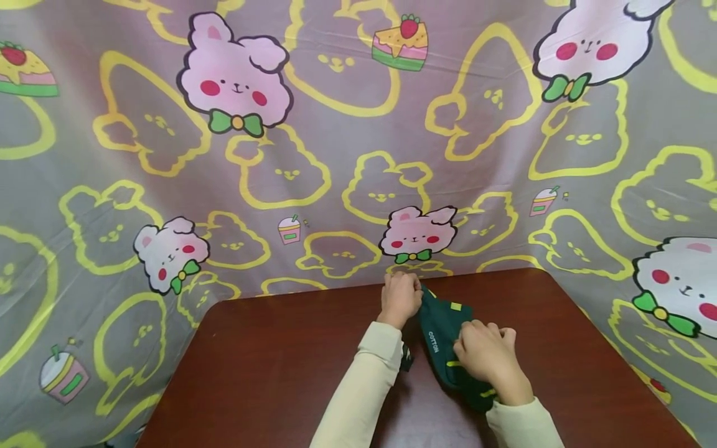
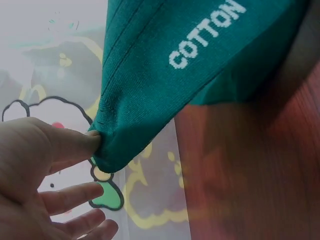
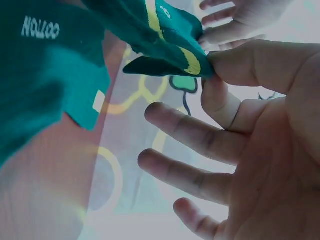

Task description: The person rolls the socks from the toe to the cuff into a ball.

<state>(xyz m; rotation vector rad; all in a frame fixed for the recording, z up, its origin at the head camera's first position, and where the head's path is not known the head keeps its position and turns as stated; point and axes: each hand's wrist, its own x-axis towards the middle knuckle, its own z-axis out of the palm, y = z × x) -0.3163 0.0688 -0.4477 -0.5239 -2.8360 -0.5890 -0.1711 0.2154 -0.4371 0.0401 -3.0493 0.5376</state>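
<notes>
Dark green socks (image 1: 439, 326) with yellow patches and white COTTON lettering are held over the table. My left hand (image 1: 400, 300) pinches a corner of the green knit at its far left end. In the left wrist view, thumb and forefinger of that hand (image 2: 50, 175) grip the sock (image 2: 145, 85) while the other fingers stay spread. Nearer the right side, my right hand (image 1: 487, 351) is over the fabric. Its thumb and forefinger pinch a yellow-marked edge (image 3: 192, 62) in the right wrist view. Another green part with lettering (image 3: 45, 65) hangs at left there.
The brown table (image 1: 269, 367) extends to both sides of the hands. A grey curtain (image 1: 336, 143) with cartoon rabbits stands behind the table and around its sides. A small dark object (image 1: 406, 359) shows by the left wrist.
</notes>
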